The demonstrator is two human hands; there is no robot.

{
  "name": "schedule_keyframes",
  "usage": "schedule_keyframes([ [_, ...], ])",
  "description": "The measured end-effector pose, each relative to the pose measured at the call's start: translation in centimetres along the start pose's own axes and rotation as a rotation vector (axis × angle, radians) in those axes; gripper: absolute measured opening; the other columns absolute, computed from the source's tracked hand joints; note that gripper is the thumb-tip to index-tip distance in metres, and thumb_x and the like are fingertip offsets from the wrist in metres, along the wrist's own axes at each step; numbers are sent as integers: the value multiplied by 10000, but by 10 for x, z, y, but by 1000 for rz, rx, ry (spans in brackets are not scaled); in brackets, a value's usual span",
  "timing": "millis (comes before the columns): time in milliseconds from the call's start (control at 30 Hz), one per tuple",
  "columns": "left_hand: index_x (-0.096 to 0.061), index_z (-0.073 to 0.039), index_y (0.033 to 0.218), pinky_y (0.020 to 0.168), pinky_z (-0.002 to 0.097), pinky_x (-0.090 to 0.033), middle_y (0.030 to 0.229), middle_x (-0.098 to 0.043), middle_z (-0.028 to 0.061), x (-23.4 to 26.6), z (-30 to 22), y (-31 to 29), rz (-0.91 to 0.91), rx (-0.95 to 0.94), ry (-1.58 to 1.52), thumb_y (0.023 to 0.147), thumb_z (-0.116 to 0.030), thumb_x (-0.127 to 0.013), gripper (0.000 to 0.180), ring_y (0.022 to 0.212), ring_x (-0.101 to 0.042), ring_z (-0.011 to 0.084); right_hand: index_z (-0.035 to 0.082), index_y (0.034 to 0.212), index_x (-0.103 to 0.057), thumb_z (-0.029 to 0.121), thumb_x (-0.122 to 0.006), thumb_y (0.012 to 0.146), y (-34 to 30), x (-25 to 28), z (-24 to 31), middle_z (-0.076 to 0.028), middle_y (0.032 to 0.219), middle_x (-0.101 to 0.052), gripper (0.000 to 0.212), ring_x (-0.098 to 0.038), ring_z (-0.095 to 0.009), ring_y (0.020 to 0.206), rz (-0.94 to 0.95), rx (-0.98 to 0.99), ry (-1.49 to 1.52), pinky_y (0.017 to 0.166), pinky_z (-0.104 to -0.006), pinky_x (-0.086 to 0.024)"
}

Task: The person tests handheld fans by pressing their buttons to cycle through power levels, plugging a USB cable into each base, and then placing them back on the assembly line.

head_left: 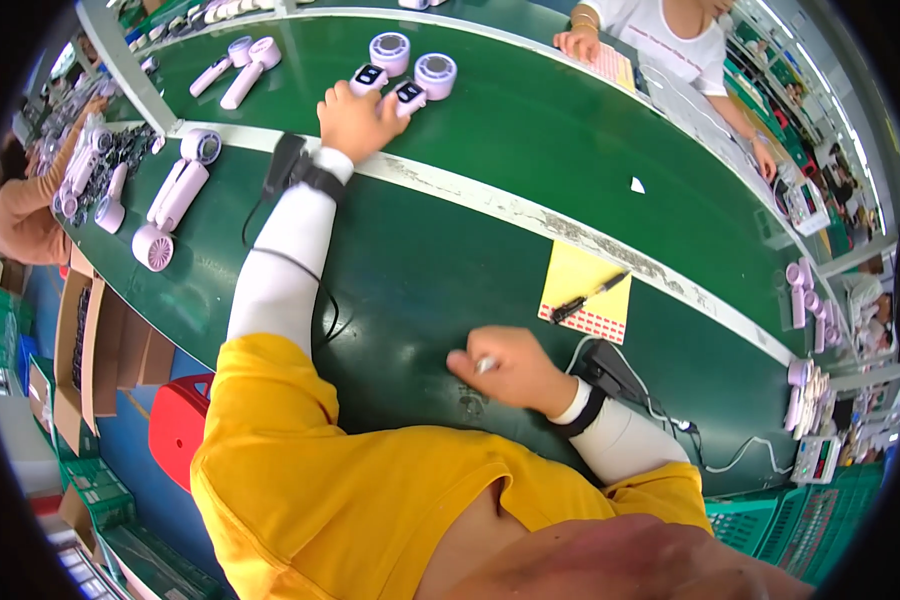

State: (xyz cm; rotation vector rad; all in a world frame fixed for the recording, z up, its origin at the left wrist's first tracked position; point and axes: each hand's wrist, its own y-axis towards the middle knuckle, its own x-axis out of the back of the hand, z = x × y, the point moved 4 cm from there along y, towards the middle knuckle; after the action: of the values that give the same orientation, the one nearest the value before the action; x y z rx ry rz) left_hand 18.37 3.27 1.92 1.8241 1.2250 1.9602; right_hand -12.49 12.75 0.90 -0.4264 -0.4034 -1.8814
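Note:
At the far side of the workbench my left hand (360,122) reaches across a white rail. Its fingers close on the near ends of two pale lilac handheld fans, one fan (390,52) on the left and the other fan (436,75) on the right. Both have round heads pointing away and small dark lit displays by my fingertips. My right hand (515,370) is closed in a fist above the near bench, in front of my chest. A small white tip (486,365) shows between its fingers; the rest of that object is hidden.
A black pen (588,298) lies on a yellow sheet (577,270). More fans (175,195) lie left. Black wristband cords hang from both wrists; a dark charger (610,368) sits by my right wrist. A co-worker's hand (577,42) rests across the bench. A red stool (178,430) stands left.

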Motion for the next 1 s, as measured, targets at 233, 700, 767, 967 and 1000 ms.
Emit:
schedule_keyframes([
  [233, -634, -50, 740, 631, 426, -413, 894, -507, 230, 79, -109, -77, 17, -299, -548, 652, -293, -681, 262, 803, -495, 354, 13, 840, -557, 311, -504, 891, 5, 53, -29, -31, 770, -575, 307, -525, -106, 748, -680, -153, 152, 711, -233, -411],
  [700, -555, -31, 912, 723, 338, -426, 948, -502, 171, 133, -155, -151, 515, -148, -1302, 826, -103, -541, 113, 866, -491, 267, 3, 1055, -476, 208, -491, 852, -61, 51, -6, -95, 883, -596, 289, -573, -139, 760, -709, -150, 757, 661, -253, -463],
  [767, -521, -39, 1010, 724, 315, -426, 975, -500, 139, 137, -155, -148, 475, -112, -1349, 859, -91, -493, 163, 877, -489, 231, 2, 1063, -465, 203, -484, 841, -64, 51, -8, -103, 861, -598, 299, -584, -157, 735, -630, -173, 909, 643, -266, -478],
  [967, -400, -32, 1143, 733, 308, -446, 1000, -502, 118, 129, -141, -140, 872, 349, -1801, 846, -78, -496, 316, 871, -508, 204, -1, 1081, -448, 222, -470, 845, -67, 54, -4, -121, 850, -600, 326, -596, -172, 744, -610, -169, 855, 667, -276, -491],
  [1000, -371, -26, 1160, 728, 312, -454, 1004, -502, 118, 120, -136, -142, 1093, 419, -2011, 839, -68, -496, 347, 863, -515, 204, -1, 1084, -447, 225, -471, 846, -67, 53, -3, -123, 854, -600, 329, -597, -172, 751, -616, -186, 862, 673, -276, -491],
])
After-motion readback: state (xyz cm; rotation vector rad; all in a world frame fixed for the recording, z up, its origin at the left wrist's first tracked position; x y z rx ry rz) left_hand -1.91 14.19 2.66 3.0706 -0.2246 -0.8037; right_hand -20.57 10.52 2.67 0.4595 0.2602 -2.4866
